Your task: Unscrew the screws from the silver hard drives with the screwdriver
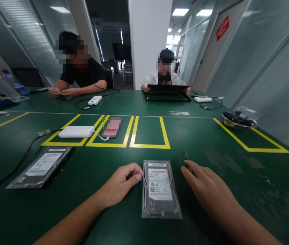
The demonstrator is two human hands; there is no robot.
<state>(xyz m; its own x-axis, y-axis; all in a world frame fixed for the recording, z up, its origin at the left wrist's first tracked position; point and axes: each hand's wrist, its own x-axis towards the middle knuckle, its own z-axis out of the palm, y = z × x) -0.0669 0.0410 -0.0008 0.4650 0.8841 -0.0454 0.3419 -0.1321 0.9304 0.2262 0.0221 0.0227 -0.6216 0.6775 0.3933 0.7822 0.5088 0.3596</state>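
Note:
A silver hard drive (pixel 160 189) with a white label lies flat on the green table (pixel 103 224), between my two hands. My left hand (pixel 124 182) is at its upper left edge, fingers curled and closed, with the fingertips at the drive's side; nothing else shows in them. To the right of the drive, my right hand (pixel 205 185) has its fingers closed around a small screwdriver (pixel 186 156), whose thin shaft points away from me. Most of its handle is hidden by the fingers.
Another hard drive (pixel 43 166) lies at left beside a black cable. Beyond are a white power bank (pixel 76 132), a pink phone (pixel 112 127), yellow tape outlines and, at right, a bowl of dark parts (pixel 239 119). Two people sit across, one holding a black panel (pixel 168 92).

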